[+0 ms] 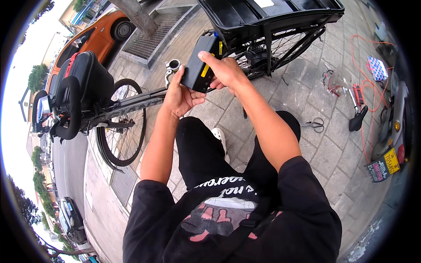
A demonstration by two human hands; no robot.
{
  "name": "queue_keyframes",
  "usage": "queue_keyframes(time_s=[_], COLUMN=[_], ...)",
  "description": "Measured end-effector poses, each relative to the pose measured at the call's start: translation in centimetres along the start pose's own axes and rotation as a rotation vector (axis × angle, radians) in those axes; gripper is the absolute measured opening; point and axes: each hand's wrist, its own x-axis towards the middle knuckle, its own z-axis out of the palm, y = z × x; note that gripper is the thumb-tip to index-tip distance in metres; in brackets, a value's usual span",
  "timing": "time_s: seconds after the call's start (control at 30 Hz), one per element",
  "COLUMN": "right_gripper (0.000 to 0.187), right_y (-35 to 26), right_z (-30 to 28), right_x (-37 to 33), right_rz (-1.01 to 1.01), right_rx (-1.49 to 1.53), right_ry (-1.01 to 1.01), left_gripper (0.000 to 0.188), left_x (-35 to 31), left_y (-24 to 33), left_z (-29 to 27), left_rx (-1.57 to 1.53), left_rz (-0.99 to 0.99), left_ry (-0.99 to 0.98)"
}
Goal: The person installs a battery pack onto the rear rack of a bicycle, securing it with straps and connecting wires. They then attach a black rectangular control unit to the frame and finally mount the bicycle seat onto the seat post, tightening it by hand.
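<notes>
A black, box-shaped battery pack with yellow stickers is between my hands, tilted above the bicycle's frame. My left hand is closed around its lower left side, thumb up along the edge. From the right, my right hand grips it, with the thumb on its top face. Whether the pack touches the frame tube is hidden by my hands. Just left of the pack is the open end of a seat tube with a silver clamp. Behind it stands the black rear cargo rack.
The bicycle's front wheel and a black bag are at left. On the paving at right lie scissors, a saddle on its post, an orange cord and a parked scooter. An orange car stands beyond.
</notes>
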Motion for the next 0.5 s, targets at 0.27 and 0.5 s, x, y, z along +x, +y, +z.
queue_keyframes(time_s=[0.27, 0.5], right_gripper=[0.076, 0.078], right_y=[0.2, 0.0], right_z=[1.5, 1.5], right_x=[-0.6, 0.4], right_rz=[-0.065, 0.036], right_rx=[-0.064, 0.049], right_ry=[0.019, 0.006], left_gripper=[0.074, 0.091], left_x=[1.9, 1.8], left_y=[-2.2, -3.6], left_z=[-0.1, -3.1], left_rx=[-0.179, -0.352], left_rz=[0.126, 0.124], left_ry=[0.096, -0.135])
